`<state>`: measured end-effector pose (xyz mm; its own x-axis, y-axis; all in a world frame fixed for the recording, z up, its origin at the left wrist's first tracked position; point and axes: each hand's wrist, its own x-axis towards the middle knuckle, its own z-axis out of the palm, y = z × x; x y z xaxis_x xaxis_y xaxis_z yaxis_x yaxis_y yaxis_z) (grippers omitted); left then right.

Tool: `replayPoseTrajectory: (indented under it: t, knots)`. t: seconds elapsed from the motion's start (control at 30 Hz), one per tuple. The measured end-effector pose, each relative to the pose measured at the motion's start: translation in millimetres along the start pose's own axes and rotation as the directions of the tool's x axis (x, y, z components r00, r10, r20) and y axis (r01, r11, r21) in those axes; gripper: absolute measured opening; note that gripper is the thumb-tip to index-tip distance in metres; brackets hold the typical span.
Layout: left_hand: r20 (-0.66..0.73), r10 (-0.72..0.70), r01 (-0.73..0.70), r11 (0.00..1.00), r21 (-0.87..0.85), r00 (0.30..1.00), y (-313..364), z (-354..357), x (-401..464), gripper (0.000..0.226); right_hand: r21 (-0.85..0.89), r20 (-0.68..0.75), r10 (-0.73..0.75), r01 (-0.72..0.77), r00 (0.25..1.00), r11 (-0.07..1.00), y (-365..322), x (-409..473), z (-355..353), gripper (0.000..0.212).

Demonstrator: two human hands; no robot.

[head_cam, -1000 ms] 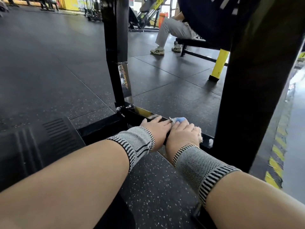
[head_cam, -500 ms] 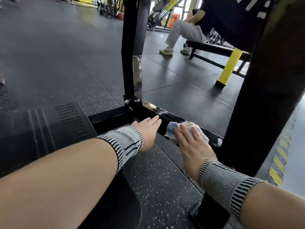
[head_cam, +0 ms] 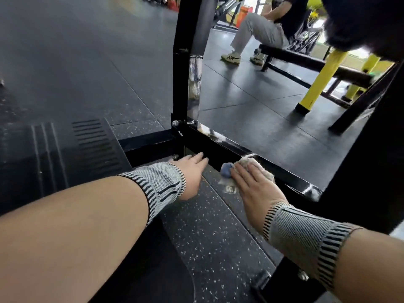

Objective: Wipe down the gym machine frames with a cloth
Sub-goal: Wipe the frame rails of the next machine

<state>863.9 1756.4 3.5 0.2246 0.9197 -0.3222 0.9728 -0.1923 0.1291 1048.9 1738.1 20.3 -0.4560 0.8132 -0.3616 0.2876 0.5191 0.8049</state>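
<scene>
A black gym machine frame has a low bar (head_cam: 229, 147) running along the floor and an upright post (head_cam: 185, 62) at its left end. My right hand (head_cam: 253, 184) lies flat on a white and blue cloth (head_cam: 227, 169), pressing it against the near side of the low bar. My left hand (head_cam: 192, 171) rests with fingers spread on the floor and bar, just left of the cloth and near the foot of the post. Both wrists wear grey knit bands.
A thick black upright (head_cam: 367, 149) of the machine stands close on the right. A ribbed black footplate (head_cam: 72, 145) lies to the left. Beyond the bar, a person (head_cam: 262, 31) sits on a bench with yellow legs (head_cam: 317, 79). Dark speckled rubber flooring (head_cam: 207, 237) lies under my arms.
My two hands, close together on the bar a second ago, have drawn apart. The right hand has flattened on the cloth and slid it right along the bar's near side.
</scene>
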Motion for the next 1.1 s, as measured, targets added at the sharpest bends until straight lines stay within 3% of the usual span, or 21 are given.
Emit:
replayPoseTrajectory:
  t: [0.1,0.33,0.53,0.67,0.9,1.1]
  knots:
    - [0.011,-0.024,0.024,1.000,0.004,1.000,-7.3,-2.3,-5.5,0.081,-0.027,0.039,-0.017,0.018,0.999,0.999,2.0,-1.4,-1.5,0.069]
    - [0.055,-0.152,0.150,0.988,0.046,0.987,-36.8,-4.7,-12.3,0.079,0.044,-0.029,0.065,-0.064,0.997,0.997,-3.8,75.5,-22.0,0.071]
    - [-0.007,-0.103,0.103,0.995,0.001,0.995,-25.2,-16.7,11.0,0.079,0.047,-0.063,0.084,-0.081,0.994,0.996,-11.4,135.0,-36.3,0.072]
    - [0.063,-0.172,0.173,0.985,0.002,0.983,-32.0,-2.9,14.8,0.083,-0.009,-0.086,0.076,-0.077,0.993,0.997,-13.3,150.8,-35.2,0.071]
    - [0.070,-0.212,0.216,0.975,-0.048,0.975,-36.4,-0.8,11.8,0.079,0.010,-0.101,0.117,-0.116,0.988,0.993,-18.5,125.6,-30.8,0.068]
    - [0.044,-0.132,0.131,0.991,0.037,0.990,-34.3,-14.8,-18.9,0.077,0.019,-0.087,0.116,-0.115,0.989,0.993,-12.6,63.5,-11.1,0.067]
